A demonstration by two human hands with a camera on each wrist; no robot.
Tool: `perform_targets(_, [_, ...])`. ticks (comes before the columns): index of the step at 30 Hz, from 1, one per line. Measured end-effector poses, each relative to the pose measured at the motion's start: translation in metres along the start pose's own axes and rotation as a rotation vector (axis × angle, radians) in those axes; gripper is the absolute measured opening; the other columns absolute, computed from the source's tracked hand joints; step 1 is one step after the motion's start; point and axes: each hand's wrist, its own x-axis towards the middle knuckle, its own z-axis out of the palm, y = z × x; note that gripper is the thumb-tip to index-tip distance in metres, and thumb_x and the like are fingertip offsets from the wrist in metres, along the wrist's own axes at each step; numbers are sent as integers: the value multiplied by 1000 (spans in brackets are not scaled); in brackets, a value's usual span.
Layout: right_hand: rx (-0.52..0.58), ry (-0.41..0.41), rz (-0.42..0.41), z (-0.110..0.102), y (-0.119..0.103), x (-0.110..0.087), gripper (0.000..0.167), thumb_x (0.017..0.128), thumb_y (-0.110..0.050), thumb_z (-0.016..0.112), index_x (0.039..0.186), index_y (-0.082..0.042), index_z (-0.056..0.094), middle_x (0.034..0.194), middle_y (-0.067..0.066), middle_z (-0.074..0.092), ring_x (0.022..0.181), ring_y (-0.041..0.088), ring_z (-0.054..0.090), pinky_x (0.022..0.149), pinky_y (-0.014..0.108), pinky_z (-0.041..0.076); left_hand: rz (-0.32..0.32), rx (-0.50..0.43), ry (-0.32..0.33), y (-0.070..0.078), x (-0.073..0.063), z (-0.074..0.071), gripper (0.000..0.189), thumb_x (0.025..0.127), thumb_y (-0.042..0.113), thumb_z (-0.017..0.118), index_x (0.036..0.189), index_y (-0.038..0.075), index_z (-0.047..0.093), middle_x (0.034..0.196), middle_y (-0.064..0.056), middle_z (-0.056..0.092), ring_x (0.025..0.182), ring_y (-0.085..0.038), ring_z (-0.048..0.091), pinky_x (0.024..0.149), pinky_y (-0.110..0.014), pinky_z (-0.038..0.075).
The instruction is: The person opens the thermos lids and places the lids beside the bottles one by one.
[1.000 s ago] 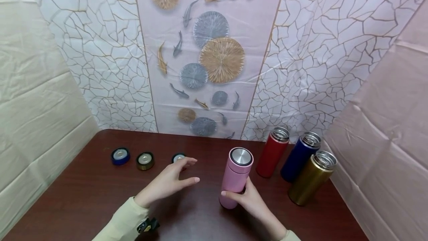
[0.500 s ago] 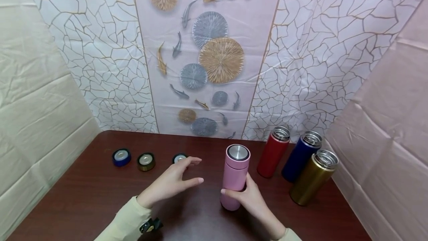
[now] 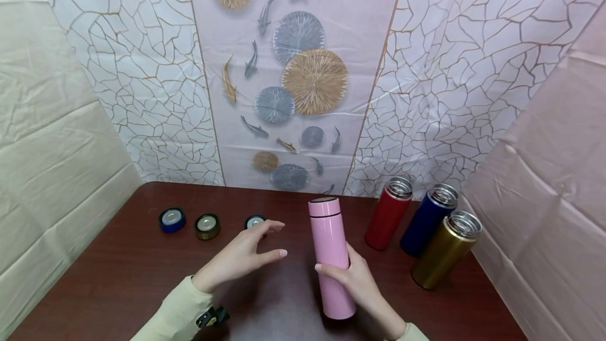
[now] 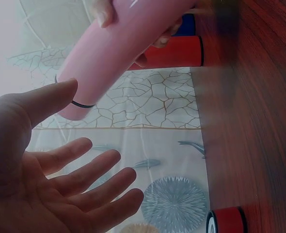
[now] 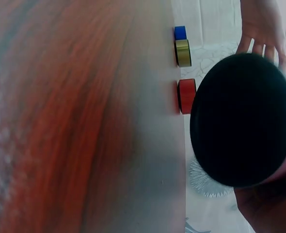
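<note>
My right hand [image 3: 362, 283] grips a pink thermos bottle [image 3: 329, 241] round its lower half, thumb across the front. The bottle is tilted, its top leaning left, and its capped lid [image 3: 324, 207] sits flush on the body. In the right wrist view its black base [image 5: 242, 121] faces the camera above the table surface. My left hand [image 3: 241, 257] hovers to the left of the bottle, fingers spread and holding nothing. In the left wrist view the left thumb [image 4: 55, 99] overlaps the lid end of the bottle. A red lid [image 4: 228, 221] lies behind the left hand.
At the right stand a red bottle [image 3: 388, 217], a blue bottle [image 3: 426, 225] and a gold bottle [image 3: 442, 257], all uncapped. A blue lid [image 3: 172, 220] and a gold lid [image 3: 206, 226] lie inside up at the left. Patterned cloth [image 3: 284, 136] hangs behind the dark wooden table [image 3: 118, 278].
The pink thermos bottle has gone from nearly upright to tilted, its top swinging left and its base right and nearer. My left hand has barely moved.
</note>
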Motion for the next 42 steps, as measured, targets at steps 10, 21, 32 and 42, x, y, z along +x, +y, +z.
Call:
perform_targets(10, [-61,-115,-27,-4,-5,-2,52,78,-27,84,123,-11,63,97,5,72,80,18,69,71,33,55,17,2,8,0,0,-1,57,91,50,72,135,16,58,133,2,61,124,-20,58,104,-46,46])
perform_targets(21, [-346,-268,-154,-8,-18,-9,66,72,-51,86,127,-24,62,96,-8,70,76,6,65,66,28,53,47,-78,27,8,-7,-9,62,90,53,71,140,20,54,135,4,61,122,-18,59,103,-48,47])
perform_targets(32, [-485,-504,-390,-22,-28,-9,70,72,-57,84,133,-36,57,100,-17,67,84,1,62,71,26,52,276,-93,-113,14,-23,-19,73,87,45,78,150,32,43,146,12,48,130,-11,52,105,-42,45])
perform_targets(42, [-483,-650,-542,-34,-38,-7,77,76,-57,82,143,-36,51,116,-17,66,93,1,62,76,23,52,648,-48,-71,31,-34,-13,68,88,33,81,146,20,49,145,0,51,131,-17,52,101,-35,49])
